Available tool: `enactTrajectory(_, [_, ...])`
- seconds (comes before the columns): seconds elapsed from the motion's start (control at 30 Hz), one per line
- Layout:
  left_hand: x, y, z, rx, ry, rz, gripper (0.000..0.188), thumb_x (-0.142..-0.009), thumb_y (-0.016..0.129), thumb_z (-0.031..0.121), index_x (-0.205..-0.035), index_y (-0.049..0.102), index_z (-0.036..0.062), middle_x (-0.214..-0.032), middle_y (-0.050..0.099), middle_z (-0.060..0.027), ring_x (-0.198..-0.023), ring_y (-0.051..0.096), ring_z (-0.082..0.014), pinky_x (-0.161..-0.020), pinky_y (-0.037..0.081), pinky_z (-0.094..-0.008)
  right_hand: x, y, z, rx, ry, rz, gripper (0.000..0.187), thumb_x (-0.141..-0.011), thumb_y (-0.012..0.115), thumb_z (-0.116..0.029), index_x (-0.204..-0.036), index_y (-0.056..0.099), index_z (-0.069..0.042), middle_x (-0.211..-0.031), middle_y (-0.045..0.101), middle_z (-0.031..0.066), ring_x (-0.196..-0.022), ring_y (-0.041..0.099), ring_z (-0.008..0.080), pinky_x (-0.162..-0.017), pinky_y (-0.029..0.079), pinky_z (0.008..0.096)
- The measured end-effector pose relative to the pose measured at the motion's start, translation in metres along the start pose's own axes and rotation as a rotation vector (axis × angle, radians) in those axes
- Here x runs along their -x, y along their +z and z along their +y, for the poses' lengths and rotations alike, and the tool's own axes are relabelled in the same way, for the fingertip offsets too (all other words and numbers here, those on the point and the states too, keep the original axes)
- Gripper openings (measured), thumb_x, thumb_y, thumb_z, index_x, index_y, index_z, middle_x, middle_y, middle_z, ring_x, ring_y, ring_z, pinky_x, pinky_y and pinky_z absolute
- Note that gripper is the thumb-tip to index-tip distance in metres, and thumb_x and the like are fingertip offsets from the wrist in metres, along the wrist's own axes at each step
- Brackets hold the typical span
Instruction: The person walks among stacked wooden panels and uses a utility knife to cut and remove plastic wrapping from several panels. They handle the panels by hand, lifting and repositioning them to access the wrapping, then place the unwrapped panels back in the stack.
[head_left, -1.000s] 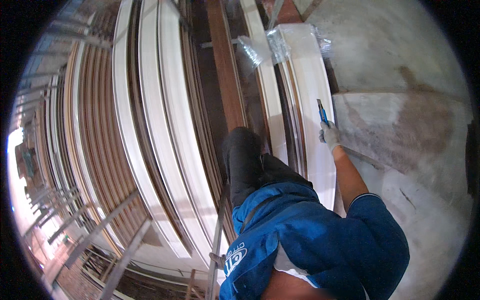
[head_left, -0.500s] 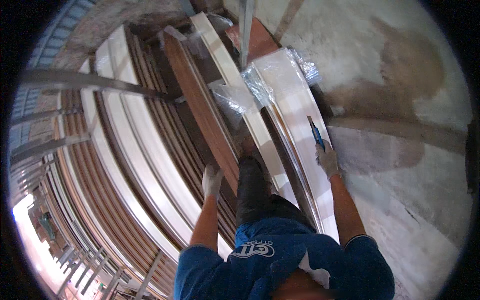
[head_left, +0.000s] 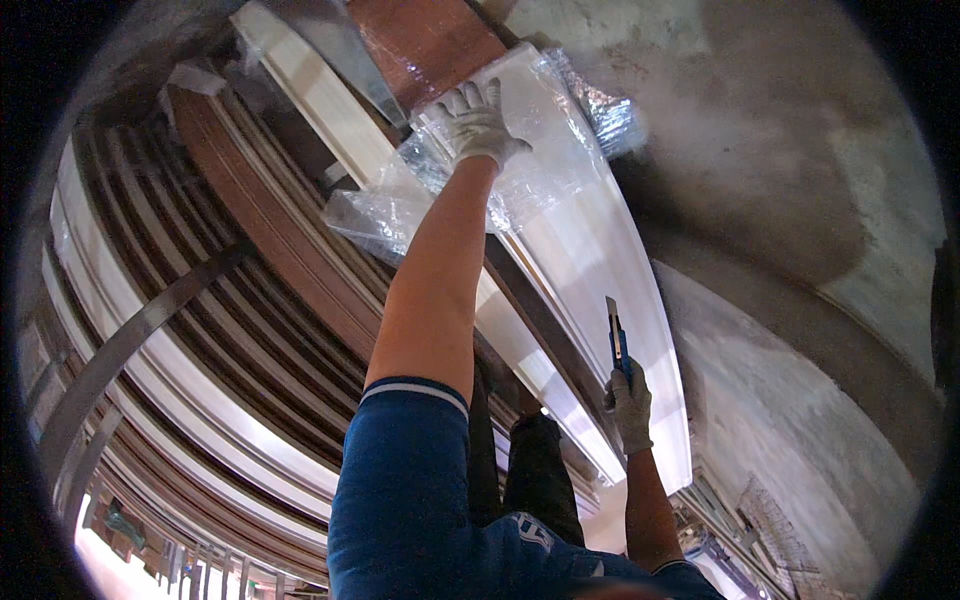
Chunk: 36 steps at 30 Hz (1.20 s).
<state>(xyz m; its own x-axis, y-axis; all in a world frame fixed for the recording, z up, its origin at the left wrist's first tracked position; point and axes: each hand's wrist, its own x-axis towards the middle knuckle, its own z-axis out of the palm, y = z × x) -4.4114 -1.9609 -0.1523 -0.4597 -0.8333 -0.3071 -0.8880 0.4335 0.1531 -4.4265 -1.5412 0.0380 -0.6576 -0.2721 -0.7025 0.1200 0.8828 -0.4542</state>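
In a pale work glove, my left hand [head_left: 480,128] lies with fingers spread on the clear plastic wrap [head_left: 545,165] at the far end of a white panel [head_left: 610,250]. My right hand [head_left: 629,405], gloved too, is closed around a blue utility knife [head_left: 620,345]. Its blade is out and points away from me, above the panel's right part. Loose wrap hangs off to the left, over a narrower cream-coloured board [head_left: 325,100].
Long brown boards [head_left: 290,255] and white strips [head_left: 110,235] lie in rows to the left, with a metal bar [head_left: 150,315] across them. A reddish-brown board [head_left: 425,45] sits beyond the panel. A concrete wall [head_left: 800,360] rises on the right.
My left hand has left the brown boards and reached forward onto the plastic wrap. The knife stays in my right hand, now pointing more straight ahead. The view has shifted.
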Motion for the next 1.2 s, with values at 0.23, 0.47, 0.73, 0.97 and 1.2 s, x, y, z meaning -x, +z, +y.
enactTrajectory(0.23, [0.046,0.028,0.024,0.156,0.226,-0.051,0.118,-0.059,0.072,0.073,-0.152,0.018,0.0241,-0.15,0.029,-0.0203,-0.139,0.024,-0.041,-0.106,0.024,-0.0636,-0.028,0.003,-0.02,0.04,-0.068,0.029,0.034,-0.097,0.054,-0.023,-0.126,0.051,-0.005,-0.073,0.057,0.0022,-0.057,0.054,0.0083,-0.05,0.045,0.0255])
enactTrajectory(0.47, [0.082,0.082,0.016,0.332,0.564,-0.002,0.032,-0.08,0.061,0.021,-0.112,0.065,0.0172,-0.112,0.064,-0.0179,-0.106,0.062,-0.0308,-0.088,0.048,-0.0454,-0.091,0.014,-0.083,0.059,-0.185,-0.003,0.038,-0.097,0.054,-0.023,-0.131,0.048,-0.007,-0.074,0.061,0.0036,-0.058,0.058,0.0097,-0.051,0.049,0.026])
enactTrajectory(0.73, [0.144,0.067,-0.077,-0.081,0.818,-0.603,0.031,-0.083,0.055,0.013,-0.111,0.063,0.0012,-0.089,0.069,-0.0167,-0.088,0.069,-0.0306,-0.077,0.055,-0.0431,-0.218,0.109,-0.236,0.707,-0.845,0.011,0.048,-0.097,0.05,-0.027,-0.142,0.037,-0.018,-0.101,0.065,0.0251,-0.089,0.063,0.0442,-0.077,0.05,0.05])
enactTrajectory(0.97, [0.044,0.026,-0.066,-0.098,0.626,0.072,0.043,-0.076,0.061,0.019,-0.119,0.056,0.0162,-0.122,0.053,-0.0118,-0.098,0.058,-0.0306,-0.08,0.046,-0.0424,-0.247,0.15,-0.258,1.064,-0.856,0.064,0.053,-0.096,0.047,-0.025,-0.146,0.029,-0.023,-0.084,0.066,0.0185,-0.074,0.068,0.0364,-0.065,0.053,0.0524])
enactTrajectory(1.2, [-0.018,0.01,-0.039,-0.037,0.219,0.286,0.045,-0.078,0.061,0.026,-0.122,0.056,0.0285,-0.132,0.046,-0.0105,-0.118,0.046,-0.0311,-0.093,0.038,-0.0483,-0.215,0.06,-0.163,0.936,-0.846,0.068,0.05,-0.095,0.051,-0.023,-0.144,0.038,-0.025,-0.076,0.065,0.0158,-0.064,0.066,0.031,-0.056,0.051,0.0464])
